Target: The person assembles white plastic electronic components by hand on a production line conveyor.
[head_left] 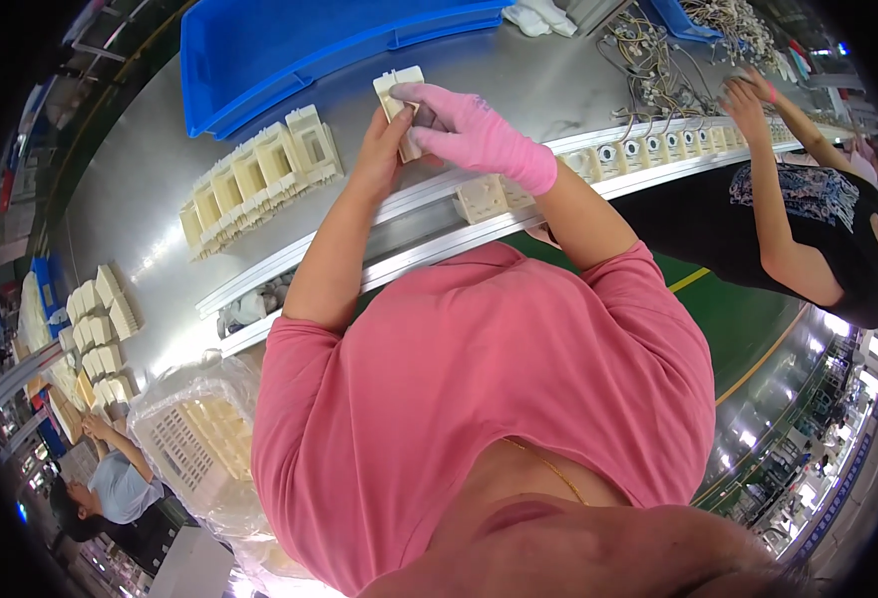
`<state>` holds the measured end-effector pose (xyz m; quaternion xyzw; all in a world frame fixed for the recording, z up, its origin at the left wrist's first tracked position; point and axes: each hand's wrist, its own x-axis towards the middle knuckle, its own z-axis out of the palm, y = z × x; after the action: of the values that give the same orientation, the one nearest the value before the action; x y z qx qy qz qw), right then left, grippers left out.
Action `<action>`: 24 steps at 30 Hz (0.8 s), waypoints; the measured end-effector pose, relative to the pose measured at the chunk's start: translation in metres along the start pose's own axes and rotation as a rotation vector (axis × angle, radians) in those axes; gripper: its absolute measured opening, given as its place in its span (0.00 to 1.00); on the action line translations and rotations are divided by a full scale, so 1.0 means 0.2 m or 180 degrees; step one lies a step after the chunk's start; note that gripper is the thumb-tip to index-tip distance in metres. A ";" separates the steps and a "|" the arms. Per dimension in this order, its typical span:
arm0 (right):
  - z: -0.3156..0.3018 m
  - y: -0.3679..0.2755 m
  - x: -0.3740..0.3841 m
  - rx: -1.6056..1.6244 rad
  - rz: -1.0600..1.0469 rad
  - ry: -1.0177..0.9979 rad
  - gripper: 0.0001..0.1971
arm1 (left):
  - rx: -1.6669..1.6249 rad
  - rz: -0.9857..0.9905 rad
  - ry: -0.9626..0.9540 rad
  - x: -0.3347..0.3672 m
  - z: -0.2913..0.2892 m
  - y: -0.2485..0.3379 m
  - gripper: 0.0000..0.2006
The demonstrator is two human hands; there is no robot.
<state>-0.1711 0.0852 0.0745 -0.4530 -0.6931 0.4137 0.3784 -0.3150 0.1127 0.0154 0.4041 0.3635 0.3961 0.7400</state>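
Note:
A cream plastic housing (400, 80), open and box-like, is held up over the metal table between my two hands. My bare left hand (382, 149) wraps round its left and lower side. On the right, my right hand (479, 132) wears a pink glove with greyish fingertips; its thumb and fingers close on the housing's right side and upper end. My fingers cover much of the part's inside. Left of my hands, several similar cream housings (259, 177) stand side by side in a slanting row on the table.
A large blue tray (194, 85) lies beyond the housings. Along the near edge runs a metal rail (399, 214) carrying more housings (648, 151). Wire bundles (648, 75) lie at far right, near a co-worker's hands (748, 105). A plastic-lined basket (181, 439) stands lower left.

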 end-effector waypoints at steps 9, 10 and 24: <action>-0.12 -0.06 0.04 -0.0938 -0.1818 0.0420 0.18 | 0.0000 -0.1336 -0.2272 -0.08 -0.07 0.20 0.17; -0.12 -0.09 0.02 -0.0222 -0.1476 -0.0379 0.16 | 0.0001 -0.1340 -0.2261 -0.10 -0.08 0.21 0.17; 0.31 0.06 -0.08 -0.3216 -0.0395 -0.1811 0.23 | 0.6126 0.0883 0.0905 0.27 -0.69 0.22 0.15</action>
<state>-0.2180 0.0599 0.0380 -0.4070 -0.9041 0.1143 -0.0621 -0.4235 0.2194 -0.0142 0.8222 0.5661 0.0591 -0.0089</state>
